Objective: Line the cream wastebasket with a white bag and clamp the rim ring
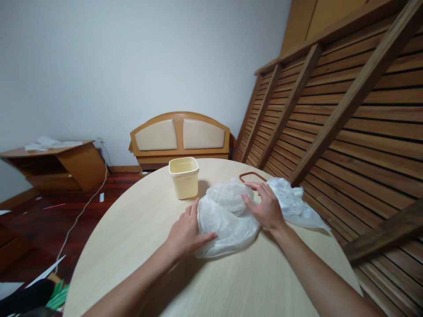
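A crumpled white translucent plastic bag lies on the round table between my two hands. At its left edge my left hand rests with the thumb stretched over the plastic and the fingers apart from it. My right hand is at the bag's right side, thumb and fingers spread, touching or just above the plastic. Behind the bag to the left stands an upright pale yellow square bin; its visible inside shows nothing. A brown rounded rectangular rim lies behind my right hand, partly hidden.
A second crumpled white bag is at the table's right side. The round table has slatted wooden panels leaning close on its right. A headboard stands behind. A low cabinet and a white cable are on the left.
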Tool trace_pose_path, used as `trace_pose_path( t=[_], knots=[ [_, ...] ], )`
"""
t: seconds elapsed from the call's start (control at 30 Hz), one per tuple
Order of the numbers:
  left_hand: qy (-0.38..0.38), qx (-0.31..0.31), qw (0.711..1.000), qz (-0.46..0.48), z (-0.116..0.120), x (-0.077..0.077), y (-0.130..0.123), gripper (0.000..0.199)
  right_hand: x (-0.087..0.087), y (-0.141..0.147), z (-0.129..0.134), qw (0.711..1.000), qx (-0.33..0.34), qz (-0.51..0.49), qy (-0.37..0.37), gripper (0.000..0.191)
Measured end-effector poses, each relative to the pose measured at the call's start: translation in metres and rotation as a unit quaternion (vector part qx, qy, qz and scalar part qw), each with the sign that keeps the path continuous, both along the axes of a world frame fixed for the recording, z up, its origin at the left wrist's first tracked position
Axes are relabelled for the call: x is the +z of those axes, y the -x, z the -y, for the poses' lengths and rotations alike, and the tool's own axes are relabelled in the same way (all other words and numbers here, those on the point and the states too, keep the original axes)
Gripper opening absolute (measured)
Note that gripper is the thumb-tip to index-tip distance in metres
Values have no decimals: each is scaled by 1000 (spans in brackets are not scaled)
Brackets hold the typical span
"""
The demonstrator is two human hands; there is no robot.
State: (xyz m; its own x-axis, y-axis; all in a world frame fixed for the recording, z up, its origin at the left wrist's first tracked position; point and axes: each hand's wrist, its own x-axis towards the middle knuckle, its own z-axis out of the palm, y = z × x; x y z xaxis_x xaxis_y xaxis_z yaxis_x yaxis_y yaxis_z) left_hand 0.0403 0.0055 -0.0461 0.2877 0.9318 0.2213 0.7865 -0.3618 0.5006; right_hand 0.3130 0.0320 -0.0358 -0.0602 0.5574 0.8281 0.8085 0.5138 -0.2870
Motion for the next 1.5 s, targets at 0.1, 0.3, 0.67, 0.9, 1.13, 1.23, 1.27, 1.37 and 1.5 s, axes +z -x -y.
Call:
trace_pose_path(
  t=[0.1,0.3,0.67,0.9,1.13,1.23,1.27,1.37,1.5],
  knots=[
    [26,-5,998,-54,-1,-1,3,106,-3,-3,-3,1000,-13,-23,1,16],
    [43,4,993,-109,-5,-3,8,91,-3,-7,-8,998,-1,-56,24,15],
    [-229,128,965,25,-36,21,39,43,-2,-25,-19,935,-25,-352,15,32],
    [-427,141,892,53,-35,35,50,39,-2,-35,-26,906,-40,-420,-45,36],
    [-353,35,935,-12,-21,31,33,45,-10,-39,-31,886,-19,-462,37,42],
    [-265,-23,963,-36,-14,24,20,56,-17,-40,-35,885,9,-462,58,42],
    [-240,-40,969,-40,-12,22,17,57,-19,-40,-37,886,17,-459,59,42],
    [-190,-82,978,-39,-8,13,8,60,-23,-39,-39,892,30,-447,67,42],
    [-149,-94,983,-43,-8,2,3,64,-23,-35,-36,907,54,-408,93,45]
  ],
)
